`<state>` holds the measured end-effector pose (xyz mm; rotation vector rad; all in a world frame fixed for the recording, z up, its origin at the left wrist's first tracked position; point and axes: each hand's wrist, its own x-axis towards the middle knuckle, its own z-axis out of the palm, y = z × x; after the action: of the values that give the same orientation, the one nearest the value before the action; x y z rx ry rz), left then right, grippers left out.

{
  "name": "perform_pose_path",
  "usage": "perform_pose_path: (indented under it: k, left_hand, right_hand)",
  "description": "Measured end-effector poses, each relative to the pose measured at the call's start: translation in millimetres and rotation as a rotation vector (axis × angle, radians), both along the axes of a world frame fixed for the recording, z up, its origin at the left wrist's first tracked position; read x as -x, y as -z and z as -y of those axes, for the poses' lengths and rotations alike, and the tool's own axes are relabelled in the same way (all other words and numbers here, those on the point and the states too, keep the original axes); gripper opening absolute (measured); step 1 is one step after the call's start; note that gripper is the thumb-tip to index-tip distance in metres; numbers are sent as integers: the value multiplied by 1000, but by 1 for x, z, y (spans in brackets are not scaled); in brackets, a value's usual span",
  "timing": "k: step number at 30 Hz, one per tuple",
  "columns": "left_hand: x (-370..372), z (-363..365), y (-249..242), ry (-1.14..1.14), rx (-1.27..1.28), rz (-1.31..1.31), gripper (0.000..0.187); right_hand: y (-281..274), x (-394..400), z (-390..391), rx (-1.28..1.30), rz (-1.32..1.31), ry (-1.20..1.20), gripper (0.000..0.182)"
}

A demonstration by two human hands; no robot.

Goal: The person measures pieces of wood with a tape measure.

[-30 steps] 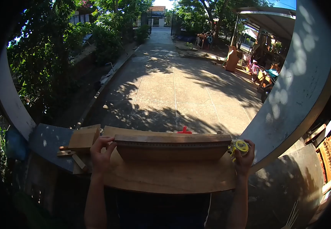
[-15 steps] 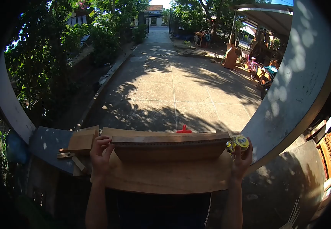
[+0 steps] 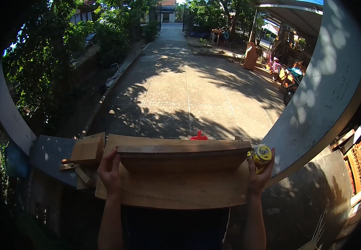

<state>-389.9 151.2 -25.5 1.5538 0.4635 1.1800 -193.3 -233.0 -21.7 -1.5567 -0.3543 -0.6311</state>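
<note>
A thick wooden board (image 3: 184, 161) stands on edge across a wider wooden panel (image 3: 180, 192) in front of me. At the board's left end, my left hand (image 3: 110, 171) is closed, thumb and fingers pinched against the corner. My right hand (image 3: 261, 175) grips a yellow tape measure (image 3: 262, 154) beside the board's right end. A thin marked strip, seemingly the tape blade, runs along the board's upper front edge between both hands. Whether my left fingers also pinch the blade's tip is too dark to tell.
Wooden blocks (image 3: 88, 150) and short offcuts (image 3: 83, 176) lie on the grey ledge (image 3: 51, 156) at left. A red clamp (image 3: 199, 136) shows behind the board. A pale curved pillar (image 3: 314, 100) rises at right, near carved wooden pieces (image 3: 359, 164). Beyond lies a paved yard (image 3: 168, 91).
The view has shifted slightly, and more of the board's top edge shows. My left fingers have drawn closer together at its left corner. My right hand still holds the tape measure.
</note>
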Motion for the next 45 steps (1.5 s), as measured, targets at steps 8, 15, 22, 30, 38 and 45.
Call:
perform_pose_path:
  k: [8,15,22,30,38,45]
  left_hand:
    - [1,5,-1,-14,2,-16,22]
    - [0,4,2,-52,-56,-29,24]
    - [0,3,6,-83,-79,-6,21]
    - [1,8,1,-191,-330,-55,20]
    - [6,8,-15,-142,-155,-166,18]
    - [5,7,-19,-119,-150,-198,18]
  right_hand:
    - [-3,3,-3,-26,-15,10,80]
    - [-2,2,-1,-81,-44,-12,79]
    - [-5,5,-1,-91,-60,-34,77]
    - [0,1,0,-59,-53,-9,73]
    - [8,-2,5,-70,-64,-15,71]
    - [0,0,2,-86,-62,-41,71]
